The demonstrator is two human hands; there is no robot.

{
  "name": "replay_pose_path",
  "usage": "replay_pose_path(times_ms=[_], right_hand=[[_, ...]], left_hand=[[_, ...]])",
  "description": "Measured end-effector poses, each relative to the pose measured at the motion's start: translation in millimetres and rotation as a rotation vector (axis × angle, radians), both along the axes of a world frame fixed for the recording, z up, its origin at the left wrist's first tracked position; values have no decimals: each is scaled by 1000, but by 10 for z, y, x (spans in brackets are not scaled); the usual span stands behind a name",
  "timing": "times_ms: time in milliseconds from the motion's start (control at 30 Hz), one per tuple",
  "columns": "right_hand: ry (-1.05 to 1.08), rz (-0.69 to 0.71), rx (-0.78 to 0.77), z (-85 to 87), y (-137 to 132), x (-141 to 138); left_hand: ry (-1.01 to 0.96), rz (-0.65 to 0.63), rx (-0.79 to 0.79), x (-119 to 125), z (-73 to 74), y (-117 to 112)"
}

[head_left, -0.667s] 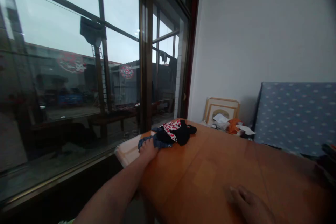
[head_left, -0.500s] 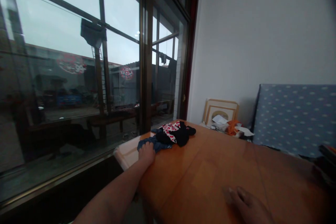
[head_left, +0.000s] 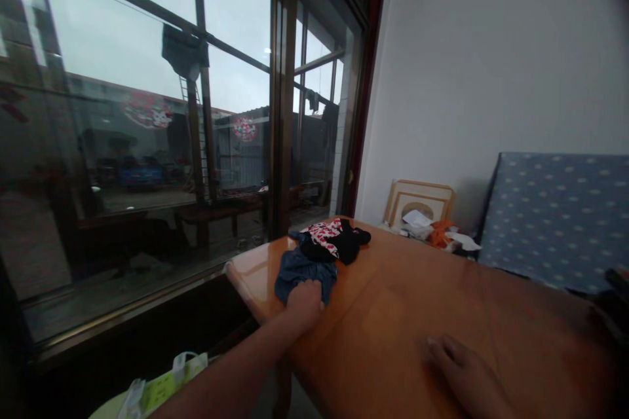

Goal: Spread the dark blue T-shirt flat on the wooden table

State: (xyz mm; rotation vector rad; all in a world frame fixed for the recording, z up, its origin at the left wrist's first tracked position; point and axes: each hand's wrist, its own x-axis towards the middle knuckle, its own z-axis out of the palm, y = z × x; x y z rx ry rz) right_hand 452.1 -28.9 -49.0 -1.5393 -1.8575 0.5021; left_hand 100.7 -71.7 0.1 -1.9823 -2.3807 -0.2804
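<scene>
My left hand (head_left: pixel 304 301) reaches across a glossy orange-brown table (head_left: pixel 393 314) and grips the near edge of a blue denim garment (head_left: pixel 299 266), fingers curled over the cloth. Just beyond the denim lies a black garment with a red-and-white print (head_left: pixel 334 240), touching it. My right hand (head_left: pixel 464 376) rests flat on the table near the bottom edge of the view, fingers stretched out, holding nothing.
A large glass sliding door (head_left: pixel 147 131) runs along the left. Against the white wall stand a wooden picture frame (head_left: pixel 417 200) and a pile of paper and orange cloth (head_left: pixel 437 232). A blue dotted mattress (head_left: pixel 555 216) leans at right. A yellow-green object (head_left: pixel 162 386) sits below left.
My left hand has drawn back toward me with the denim garment, which now lies spread out closer to the table's near edge. The right hand has stayed put.
</scene>
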Motion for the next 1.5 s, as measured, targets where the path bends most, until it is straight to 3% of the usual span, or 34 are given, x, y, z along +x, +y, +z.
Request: replay_pose_path(times_ms=[100,367,567,667,733,800,867,1033,1100,1233,1400,1500], right_hand=[[-74,98,-96,-41,68,68],[-18,31,-66,-30,104,61],[101,39,-45,69,42,24],[133,115,-44,131,-59,-42],[106,136,-35,159,-130,-103],[33,162,-17,174,-188,-166],[-22,216,-20,182,-223,-215],[33,313,-159,204,-167,-145],[41,222,-140,217,-78,-8],[126,-119,-48,243,106,345],[504,-574,-45,297,138,565],[699,-722,-20,326,93,595]], left_hand=[[-73,-111,-13,363,-33,-88],[-230,-436,-26,1260,-136,-250],[-350,-672,-107,1532,-84,-289],[-501,-755,-166,1458,46,-137],[-531,-702,-67,1350,144,42],[-469,-607,98,1215,221,260],[-342,-569,156,1062,252,487],[-99,-364,50,635,161,966],[-50,-293,57,462,111,1094],[22,-240,68,175,21,1225],[53,-189,54,-17,-123,1279],[67,-166,43,-91,-178,1332]])
